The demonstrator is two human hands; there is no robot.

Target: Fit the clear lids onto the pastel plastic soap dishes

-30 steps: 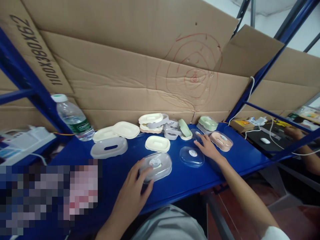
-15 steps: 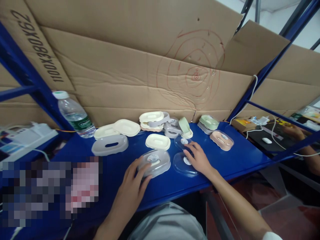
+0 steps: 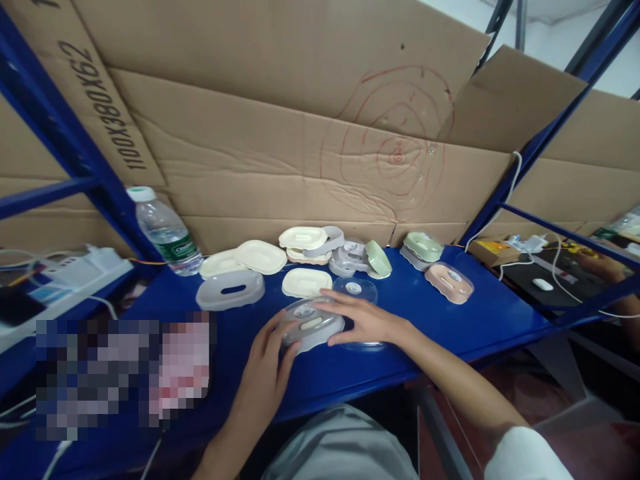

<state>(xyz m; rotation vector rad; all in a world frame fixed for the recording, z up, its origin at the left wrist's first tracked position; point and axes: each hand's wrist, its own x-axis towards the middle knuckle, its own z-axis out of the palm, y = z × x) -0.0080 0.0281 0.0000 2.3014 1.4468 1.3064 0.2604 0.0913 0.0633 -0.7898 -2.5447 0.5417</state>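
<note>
A grey soap box with a clear lid (image 3: 311,324) sits near the front of the blue shelf (image 3: 450,327). My left hand (image 3: 267,360) curls round its left end, fingers bent against the box. My right hand (image 3: 363,319) lies on its right end, fingers stretched over the lid, and it covers a clear lid (image 3: 367,344) lying flat under it. Another clear lid (image 3: 355,289) lies just behind. A cream tray (image 3: 306,283) sits right behind the box.
Further back lie a grey base (image 3: 231,291), cream trays (image 3: 257,256), a pile of grey and cream parts (image 3: 320,243), a green tray (image 3: 379,259), a green box (image 3: 423,247) and a pink box (image 3: 449,281). A water bottle (image 3: 166,231) stands left. Cardboard walls the back.
My right hand came left from the far right boxes, past the clear lids, onto the right end of the grey box. The left hand stayed on the box.
</note>
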